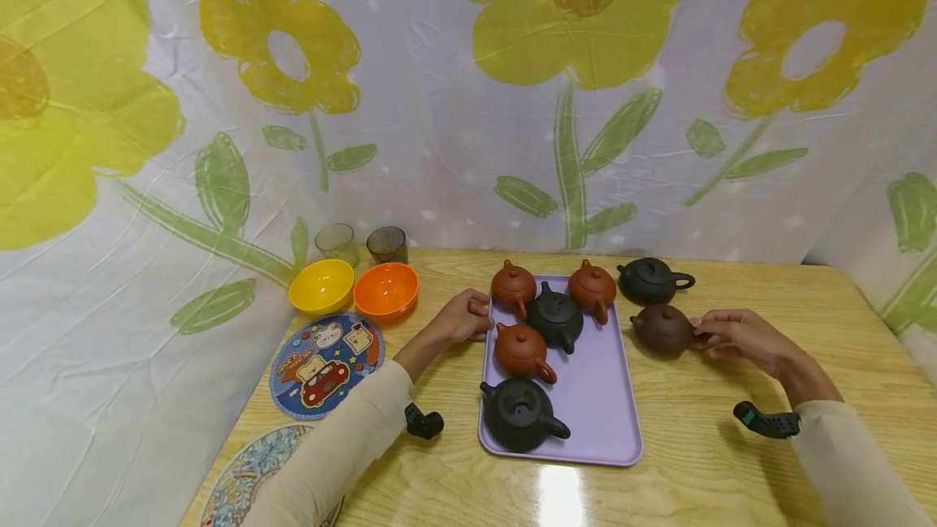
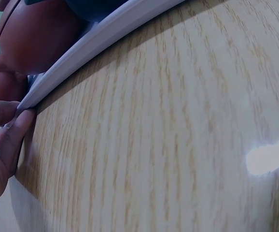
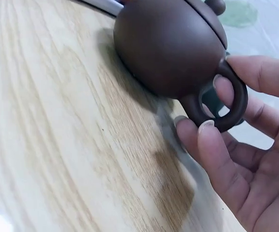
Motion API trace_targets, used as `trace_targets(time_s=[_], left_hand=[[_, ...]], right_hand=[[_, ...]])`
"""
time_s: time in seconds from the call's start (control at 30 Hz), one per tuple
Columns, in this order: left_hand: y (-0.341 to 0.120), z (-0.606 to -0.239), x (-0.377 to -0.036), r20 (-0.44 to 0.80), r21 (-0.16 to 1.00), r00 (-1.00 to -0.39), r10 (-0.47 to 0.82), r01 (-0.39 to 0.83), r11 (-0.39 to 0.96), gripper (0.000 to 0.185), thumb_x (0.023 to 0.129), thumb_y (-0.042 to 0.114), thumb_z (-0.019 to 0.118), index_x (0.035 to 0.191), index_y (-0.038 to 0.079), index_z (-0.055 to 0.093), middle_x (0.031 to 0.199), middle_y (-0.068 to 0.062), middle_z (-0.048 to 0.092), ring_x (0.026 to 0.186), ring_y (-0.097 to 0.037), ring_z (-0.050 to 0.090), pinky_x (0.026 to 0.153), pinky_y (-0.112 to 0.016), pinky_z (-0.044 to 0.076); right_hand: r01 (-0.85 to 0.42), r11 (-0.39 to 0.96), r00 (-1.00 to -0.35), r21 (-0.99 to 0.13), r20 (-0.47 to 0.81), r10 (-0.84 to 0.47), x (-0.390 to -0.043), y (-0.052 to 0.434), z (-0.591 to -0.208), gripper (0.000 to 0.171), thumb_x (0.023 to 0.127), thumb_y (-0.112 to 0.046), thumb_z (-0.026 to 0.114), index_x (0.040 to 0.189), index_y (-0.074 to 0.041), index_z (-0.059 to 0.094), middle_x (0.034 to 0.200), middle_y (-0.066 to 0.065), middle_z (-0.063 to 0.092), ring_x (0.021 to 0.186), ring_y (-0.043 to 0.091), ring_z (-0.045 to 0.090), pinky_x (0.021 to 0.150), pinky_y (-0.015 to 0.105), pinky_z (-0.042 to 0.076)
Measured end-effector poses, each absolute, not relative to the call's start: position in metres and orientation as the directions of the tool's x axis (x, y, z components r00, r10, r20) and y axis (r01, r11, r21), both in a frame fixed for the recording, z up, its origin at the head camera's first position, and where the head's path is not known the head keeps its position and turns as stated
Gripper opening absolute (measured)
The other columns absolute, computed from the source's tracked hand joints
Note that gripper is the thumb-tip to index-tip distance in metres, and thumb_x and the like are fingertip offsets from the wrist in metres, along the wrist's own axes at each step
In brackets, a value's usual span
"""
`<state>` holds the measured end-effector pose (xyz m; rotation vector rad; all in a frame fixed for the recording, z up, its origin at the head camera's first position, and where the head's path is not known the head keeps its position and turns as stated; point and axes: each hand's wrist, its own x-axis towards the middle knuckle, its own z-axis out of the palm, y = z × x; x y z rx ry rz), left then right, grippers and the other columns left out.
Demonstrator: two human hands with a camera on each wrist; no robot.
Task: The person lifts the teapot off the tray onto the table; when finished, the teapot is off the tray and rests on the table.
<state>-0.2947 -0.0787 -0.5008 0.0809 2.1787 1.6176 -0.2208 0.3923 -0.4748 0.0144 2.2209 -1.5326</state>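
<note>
My right hand (image 1: 739,341) grips a dark brown teapot (image 1: 662,332) by its handle, right of the lilac tray (image 1: 596,397). The right wrist view shows the fingers around the handle (image 3: 236,106), one finger reaching through the loop; whether the teapot's base touches the table I cannot tell. With thumb and fingers, my left hand (image 1: 465,317) pinches the left rim of the tray. Reddish-brown teapots stand on it at back left (image 1: 514,287), back right (image 1: 593,289) and left middle (image 1: 521,352). Black teapots stand between the back ones (image 1: 556,320) and at the front left (image 1: 518,417).
Another black teapot (image 1: 650,281) stands behind the brown one. At the left are a yellow bowl (image 1: 322,287), an orange bowl (image 1: 386,293), two smoky glasses (image 1: 388,245), a round blue cartoon mat (image 1: 293,385) and a patterned mat (image 1: 245,470). A flowered cloth (image 1: 424,145) hangs behind the table.
</note>
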Motion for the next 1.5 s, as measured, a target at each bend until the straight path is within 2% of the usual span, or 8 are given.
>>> trace_targets(time_s=[0.27,0.6,0.97,1.1,1.27,1.5], left_hand=[[-0.078,-0.500,-0.294,-0.294,0.924,-0.911,0.289,-0.194,0.329,0.046,0.089,-0.005,0.067,0.131,-0.003,0.049,0.103,-0.012,0.054,0.075,-0.019,0.060,0.070,-0.034,0.063],[-0.079,-0.498,-0.293,-0.293,0.923,-0.913,0.283,-0.193,0.334,0.046,0.088,-0.005,0.067,0.131,-0.003,0.049,0.104,-0.014,0.056,0.074,-0.019,0.060,0.069,-0.034,0.063],[-0.077,-0.502,-0.295,-0.286,0.926,-0.918,0.276,-0.190,0.325,0.046,0.088,-0.005,0.065,0.130,-0.004,0.049,0.102,-0.014,0.058,0.070,-0.018,0.062,0.067,-0.034,0.063],[-0.076,-0.503,-0.295,-0.281,0.928,-0.920,0.273,-0.188,0.320,0.045,0.087,-0.006,0.064,0.129,-0.005,0.049,0.102,-0.014,0.058,0.069,-0.018,0.062,0.066,-0.032,0.063],[-0.075,-0.502,-0.295,-0.287,0.925,-0.921,0.265,-0.194,0.327,0.044,0.087,-0.005,0.063,0.129,-0.005,0.049,0.101,-0.013,0.058,0.068,-0.018,0.062,0.065,-0.031,0.062],[-0.076,-0.498,-0.294,-0.290,0.926,-0.918,0.270,-0.198,0.321,0.046,0.086,-0.005,0.064,0.129,-0.006,0.050,0.102,-0.014,0.060,0.070,-0.019,0.062,0.067,-0.034,0.062]], right_hand=[[0.245,0.372,-0.898,-0.895,-0.354,-0.262,-0.224,0.396,-0.476,0.020,0.105,-0.027,0.052,0.108,-0.019,0.071,0.101,-0.007,0.067,0.093,0.010,0.067,0.081,0.029,0.060],[0.242,0.410,-0.893,-0.880,-0.367,-0.260,-0.228,0.396,-0.479,0.024,0.105,-0.030,0.054,0.108,-0.010,0.068,0.103,-0.005,0.066,0.096,0.013,0.068,0.080,0.031,0.060],[0.236,0.455,-0.901,-0.859,-0.368,-0.228,-0.227,0.396,-0.480,0.031,0.104,-0.033,0.055,0.116,-0.006,0.066,0.107,-0.007,0.067,0.097,0.011,0.068,0.082,0.033,0.059],[0.212,0.470,-0.923,-0.857,-0.334,-0.192,-0.223,0.395,-0.479,0.041,0.103,-0.037,0.055,0.125,-0.003,0.063,0.111,-0.007,0.067,0.096,0.011,0.069,0.081,0.033,0.060],[0.173,0.490,-0.957,-0.854,-0.263,-0.121,-0.215,0.398,-0.479,0.050,0.103,-0.041,0.055,0.129,0.002,0.058,0.108,-0.006,0.065,0.092,0.013,0.069,0.079,0.034,0.061],[0.106,0.514,-0.980,-0.851,-0.176,-0.090,-0.201,0.398,-0.470,0.051,0.104,-0.039,0.055,0.132,0.003,0.054,0.107,-0.011,0.065,0.091,0.014,0.067,0.076,0.037,0.061]])
